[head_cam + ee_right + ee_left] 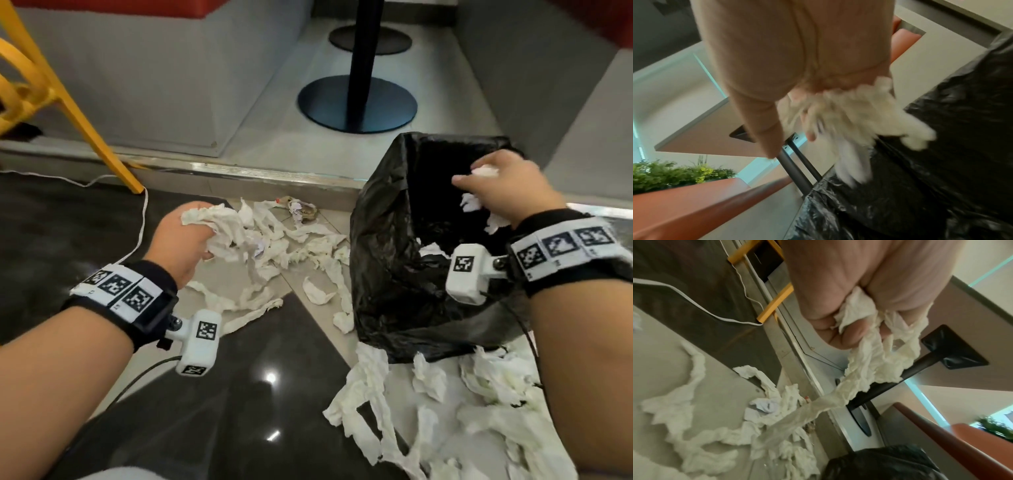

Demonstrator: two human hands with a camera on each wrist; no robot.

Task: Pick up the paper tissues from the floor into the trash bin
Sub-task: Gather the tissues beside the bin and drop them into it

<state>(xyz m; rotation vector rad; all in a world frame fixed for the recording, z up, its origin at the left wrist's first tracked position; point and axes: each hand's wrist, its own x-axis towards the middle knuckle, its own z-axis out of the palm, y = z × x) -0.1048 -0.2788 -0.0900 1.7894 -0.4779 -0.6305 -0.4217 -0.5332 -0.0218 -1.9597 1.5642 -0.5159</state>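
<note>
White paper tissues (274,246) lie strewn over the floor left of the trash bin, and more (445,411) are heaped in front of it. The trash bin (387,246) is lined with a black bag and its mouth stands open. My left hand (186,236) is low over the floor pile and grips a bunch of tissues (875,356) that trail down to the heap. My right hand (493,186) hovers over the bin's mouth, fingers curled round a wad of tissues (855,113) that is blurred in the right wrist view.
A yellow chair leg (102,147) and a white cable (142,219) are at the left. A metal-edged step (239,173) runs behind the tissues, with a black table base (356,102) beyond. Small crumpled litter (301,210) lies by the step.
</note>
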